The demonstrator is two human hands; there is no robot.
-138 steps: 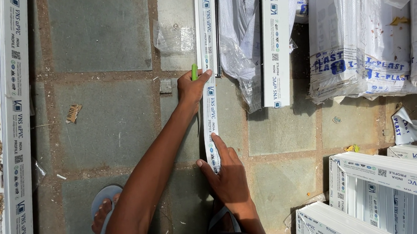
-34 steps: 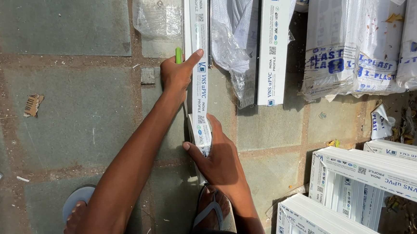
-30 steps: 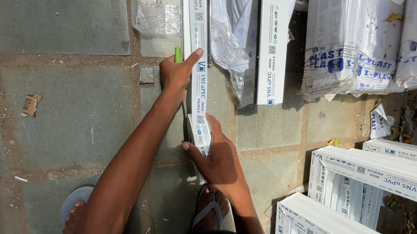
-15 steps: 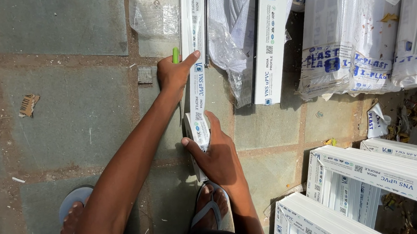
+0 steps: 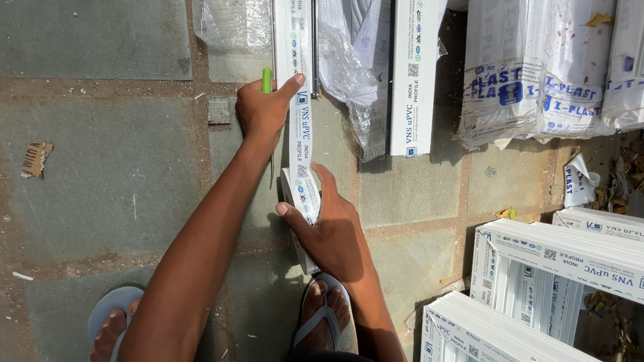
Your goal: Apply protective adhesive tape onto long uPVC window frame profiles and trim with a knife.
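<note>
A long white plastic profile point(image 5: 292, 26) wrapped in printed film lies on the paved floor, running away from me. My left hand point(image 5: 260, 112) is closed around a green-handled tool point(image 5: 267, 79) and rests against the profile's left side, thumb laid across it. Below it, my right hand point(image 5: 332, 232) grips the profile's near end point(image 5: 306, 197) between thumb and forefinger, holding it down. Both my feet in blue sandals point(image 5: 323, 326) stand just below.
More white profiles point(image 5: 413, 63) and plastic-wrapped bundles point(image 5: 531, 64) lie at the upper right. Stacked white frame sections point(image 5: 588, 262) fill the lower right. A clear plastic bag point(image 5: 230, 19) lies by the profile's top. A brown scrap point(image 5: 36, 157) sits on the left paving.
The view has drifted a little, so everything sits slightly further left in frame. Both hands keep their hold; the left hand with the green tool stays at about the same place on the profile.
</note>
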